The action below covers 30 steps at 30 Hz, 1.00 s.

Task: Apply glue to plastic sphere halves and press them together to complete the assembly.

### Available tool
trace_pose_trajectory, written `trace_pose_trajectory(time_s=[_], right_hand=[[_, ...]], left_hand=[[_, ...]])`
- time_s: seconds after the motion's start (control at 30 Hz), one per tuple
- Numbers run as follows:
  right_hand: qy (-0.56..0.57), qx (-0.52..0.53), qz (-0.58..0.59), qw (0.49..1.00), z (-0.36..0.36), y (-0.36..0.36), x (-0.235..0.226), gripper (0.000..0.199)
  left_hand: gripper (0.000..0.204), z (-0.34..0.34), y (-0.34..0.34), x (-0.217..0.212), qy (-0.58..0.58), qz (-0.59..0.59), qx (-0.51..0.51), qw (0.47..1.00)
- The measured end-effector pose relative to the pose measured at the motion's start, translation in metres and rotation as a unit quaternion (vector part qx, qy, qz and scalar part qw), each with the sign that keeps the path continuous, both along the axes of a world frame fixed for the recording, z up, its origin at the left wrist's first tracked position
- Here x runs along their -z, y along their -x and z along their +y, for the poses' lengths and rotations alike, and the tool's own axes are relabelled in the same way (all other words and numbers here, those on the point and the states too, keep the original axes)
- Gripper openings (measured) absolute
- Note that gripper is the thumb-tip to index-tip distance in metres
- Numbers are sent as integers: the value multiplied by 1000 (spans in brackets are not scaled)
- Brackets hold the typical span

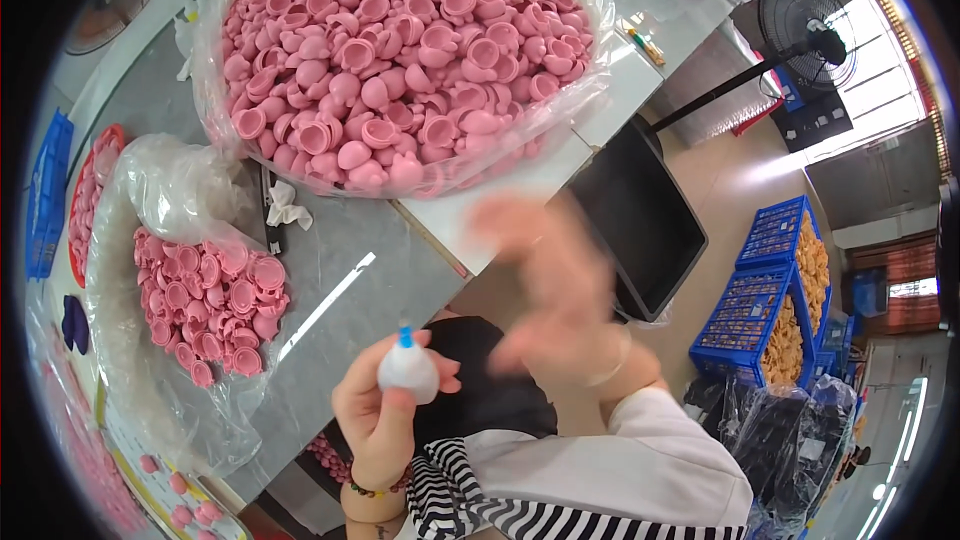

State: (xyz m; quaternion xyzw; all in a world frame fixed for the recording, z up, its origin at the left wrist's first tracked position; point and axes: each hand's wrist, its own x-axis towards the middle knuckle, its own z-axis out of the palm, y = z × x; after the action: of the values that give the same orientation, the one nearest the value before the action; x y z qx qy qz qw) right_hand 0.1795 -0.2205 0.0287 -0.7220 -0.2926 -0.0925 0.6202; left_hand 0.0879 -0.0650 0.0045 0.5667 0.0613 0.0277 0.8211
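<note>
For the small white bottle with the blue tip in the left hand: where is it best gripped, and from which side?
Probably around the rounded belly of the white bottle, from below and behind, as the left hand has it. The body bulges there, the blue nozzle points up, and that end stays free.

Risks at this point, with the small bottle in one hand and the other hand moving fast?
1. The right hand is motion-blurred beside the small white squeeze bottle with blue nozzle pinched in the left hand; a knock might spill it.
2. The large clear bag of pink rubber cups sits near the grey table edge; cups may tumble off.
</note>
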Motion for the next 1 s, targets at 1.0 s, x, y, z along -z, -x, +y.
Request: trace_pose_trajectory(time_s=[1.0], right_hand=[[-66,283,460,839,-78,14,253,38]], left_hand=[[35,-70,-51,234,-92,184,238,949]])
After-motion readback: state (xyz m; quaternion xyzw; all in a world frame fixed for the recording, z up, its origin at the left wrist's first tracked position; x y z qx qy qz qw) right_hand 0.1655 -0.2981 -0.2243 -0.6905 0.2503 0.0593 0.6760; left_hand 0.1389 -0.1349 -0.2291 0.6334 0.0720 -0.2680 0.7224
